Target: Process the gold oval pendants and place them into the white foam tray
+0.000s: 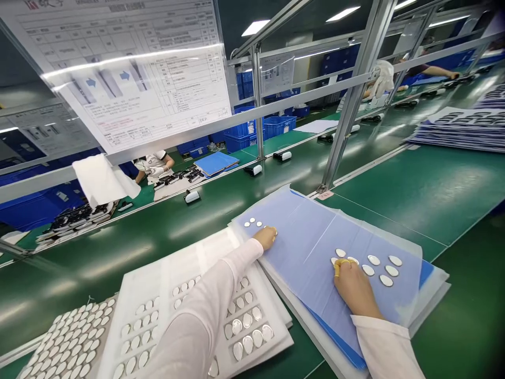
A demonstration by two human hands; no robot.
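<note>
- Left hand (pixel 265 238): laid on the blue sheet with the fingers curled, just beside three discs; whether anything is held cannot be told.
- Right hand (pixel 353 284): fingers bent down at the left edge of the near disc group, tips covered by yellow finger cots (pixel 337 267); a hold on a disc cannot be confirmed.
- Silver discs (pixel 373 260): scattered on the blue sheet (pixel 307 252), in a right group and a far-left trio. Judged light, thin, stiff and slippery; best taken by the rim.
- White foam tray (pixel 272 310): placed left of the sheet on the green counter (pixel 445 195), with more discs seated in recesses.
- Printed instruction sheet (pixel 130 73): hung far left, with blue arrows; the small print cannot be read.
- Co-worker's gloved hands (pixel 155 171): seen far left beyond the frame.
</note>
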